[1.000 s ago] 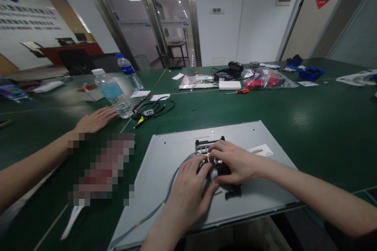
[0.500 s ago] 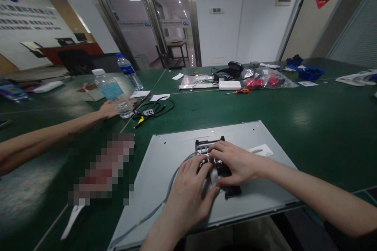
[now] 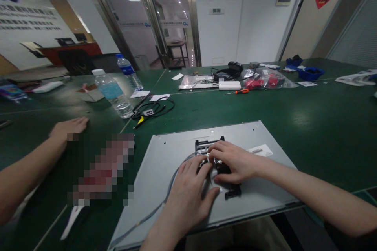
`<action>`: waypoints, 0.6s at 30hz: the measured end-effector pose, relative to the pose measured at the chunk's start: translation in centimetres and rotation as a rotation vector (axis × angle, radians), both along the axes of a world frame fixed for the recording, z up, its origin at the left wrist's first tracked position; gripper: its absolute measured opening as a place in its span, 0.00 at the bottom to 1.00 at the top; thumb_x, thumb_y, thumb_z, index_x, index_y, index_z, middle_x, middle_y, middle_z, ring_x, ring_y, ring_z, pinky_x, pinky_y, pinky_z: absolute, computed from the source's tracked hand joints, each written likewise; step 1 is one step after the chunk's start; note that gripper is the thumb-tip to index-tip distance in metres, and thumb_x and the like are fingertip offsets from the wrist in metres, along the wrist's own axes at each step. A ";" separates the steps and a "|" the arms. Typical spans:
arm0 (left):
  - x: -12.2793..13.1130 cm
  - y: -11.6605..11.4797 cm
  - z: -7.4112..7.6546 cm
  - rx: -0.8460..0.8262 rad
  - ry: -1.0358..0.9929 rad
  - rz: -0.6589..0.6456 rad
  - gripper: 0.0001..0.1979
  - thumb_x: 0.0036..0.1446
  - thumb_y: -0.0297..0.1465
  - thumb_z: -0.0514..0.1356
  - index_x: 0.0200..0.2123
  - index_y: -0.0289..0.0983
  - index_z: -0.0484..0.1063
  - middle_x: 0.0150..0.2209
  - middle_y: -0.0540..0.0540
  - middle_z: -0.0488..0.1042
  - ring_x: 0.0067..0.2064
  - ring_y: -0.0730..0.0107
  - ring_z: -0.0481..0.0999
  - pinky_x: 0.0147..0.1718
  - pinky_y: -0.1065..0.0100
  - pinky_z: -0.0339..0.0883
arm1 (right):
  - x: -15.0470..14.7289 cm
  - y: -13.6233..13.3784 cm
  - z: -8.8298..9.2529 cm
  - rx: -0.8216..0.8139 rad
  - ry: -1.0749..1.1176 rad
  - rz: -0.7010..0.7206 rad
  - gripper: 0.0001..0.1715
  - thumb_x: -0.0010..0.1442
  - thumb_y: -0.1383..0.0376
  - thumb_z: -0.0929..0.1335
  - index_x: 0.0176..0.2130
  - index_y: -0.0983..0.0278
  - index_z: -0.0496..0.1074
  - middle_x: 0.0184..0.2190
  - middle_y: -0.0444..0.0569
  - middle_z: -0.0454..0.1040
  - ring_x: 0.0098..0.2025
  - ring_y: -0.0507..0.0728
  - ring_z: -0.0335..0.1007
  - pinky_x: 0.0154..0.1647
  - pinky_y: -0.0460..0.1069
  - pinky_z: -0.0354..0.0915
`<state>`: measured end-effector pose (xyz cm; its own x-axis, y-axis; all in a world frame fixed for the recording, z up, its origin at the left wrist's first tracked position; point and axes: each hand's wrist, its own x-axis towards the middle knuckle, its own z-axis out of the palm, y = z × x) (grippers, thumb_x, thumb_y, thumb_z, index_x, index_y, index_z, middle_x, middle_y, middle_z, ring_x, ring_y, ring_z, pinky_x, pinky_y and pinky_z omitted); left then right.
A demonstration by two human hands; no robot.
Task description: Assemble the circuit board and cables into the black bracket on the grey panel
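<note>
A grey metal panel [image 3: 176, 153] lies flat on the green table in front of me. Near its middle sits a small black bracket part [image 3: 219, 168] with a black frame [image 3: 203, 145] just behind it. My left hand [image 3: 188, 196] and my right hand [image 3: 235, 162] meet over this part, fingers curled and pressed onto it; a white piece shows between the fingers. A grey-blue cable [image 3: 165, 200] runs from the part down to the panel's near left corner. A loose black clip [image 3: 233, 193] lies just in front of my right hand.
Another person's arm and hand [image 3: 67, 127] rest on the table at left. Two water bottles [image 3: 113, 94] stand beyond, with black cables [image 3: 153, 108] beside them. A screwdriver [image 3: 238, 91], a white box [image 3: 229, 85] and bagged red parts [image 3: 263, 80] lie farther back.
The other person's hand reached to the near water bottle, then drew back left along the table. My hands stayed on the black part with small finger shifts.
</note>
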<state>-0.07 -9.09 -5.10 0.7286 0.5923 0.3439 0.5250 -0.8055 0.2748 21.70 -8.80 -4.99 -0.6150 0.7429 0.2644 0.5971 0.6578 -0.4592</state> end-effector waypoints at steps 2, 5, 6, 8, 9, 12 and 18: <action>0.0 0.0 0.0 -0.002 -0.004 0.003 0.22 0.53 0.31 0.64 0.52 0.41 0.66 0.56 0.41 0.67 0.57 0.49 0.66 0.54 0.45 0.64 | 0.0 0.0 0.0 0.004 0.001 -0.001 0.22 0.57 0.58 0.71 0.48 0.64 0.65 0.50 0.56 0.68 0.53 0.62 0.62 0.53 0.59 0.63; -0.1 -0.1 -0.1 -0.016 0.011 0.006 0.22 0.54 0.31 0.63 0.53 0.41 0.66 0.56 0.42 0.66 0.57 0.50 0.65 0.55 0.46 0.64 | 0.0 -0.1 0.1 0.017 0.004 0.000 0.21 0.58 0.57 0.70 0.47 0.64 0.65 0.50 0.56 0.68 0.52 0.62 0.62 0.54 0.59 0.62; -0.1 -0.1 -0.1 -0.020 0.018 0.005 0.22 0.54 0.31 0.63 0.53 0.41 0.66 0.56 0.42 0.66 0.58 0.50 0.65 0.55 0.46 0.63 | -0.1 -0.1 0.1 0.021 0.006 0.001 0.21 0.59 0.56 0.70 0.47 0.64 0.65 0.50 0.56 0.68 0.53 0.62 0.62 0.54 0.59 0.62; -0.1 -0.1 -0.1 -0.024 0.027 0.003 0.22 0.54 0.31 0.63 0.53 0.41 0.65 0.57 0.42 0.66 0.58 0.51 0.64 0.56 0.46 0.62 | -0.1 -0.1 0.2 0.028 0.012 0.005 0.21 0.59 0.55 0.70 0.47 0.64 0.66 0.50 0.56 0.68 0.53 0.62 0.62 0.54 0.59 0.62; -0.1 -0.1 -0.2 -0.024 0.028 0.003 0.22 0.54 0.31 0.63 0.53 0.41 0.65 0.57 0.42 0.65 0.59 0.50 0.64 0.56 0.46 0.62 | -0.1 -0.1 0.2 0.030 0.014 0.005 0.20 0.60 0.55 0.69 0.46 0.64 0.66 0.50 0.56 0.68 0.53 0.62 0.62 0.55 0.59 0.62; -0.1 -0.1 -0.2 -0.022 0.024 -0.001 0.23 0.54 0.31 0.63 0.54 0.41 0.65 0.57 0.41 0.65 0.58 0.49 0.64 0.55 0.45 0.63 | -0.2 -0.1 0.2 0.031 0.015 -0.007 0.17 0.61 0.57 0.68 0.46 0.64 0.66 0.50 0.55 0.69 0.53 0.61 0.62 0.55 0.59 0.62; 0.0 0.0 0.0 -0.025 0.027 0.007 0.23 0.54 0.31 0.63 0.54 0.41 0.65 0.57 0.40 0.65 0.58 0.48 0.64 0.55 0.44 0.62 | -0.4 0.0 -0.3 0.041 0.013 -0.031 0.16 0.59 0.61 0.69 0.45 0.64 0.65 0.48 0.55 0.69 0.51 0.61 0.64 0.53 0.57 0.63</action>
<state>-0.09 -9.13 -5.14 0.7332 0.6057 0.3091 0.5382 -0.7947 0.2805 21.34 -8.80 -5.31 -0.5879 0.7500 0.3031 0.6120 0.6574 -0.4397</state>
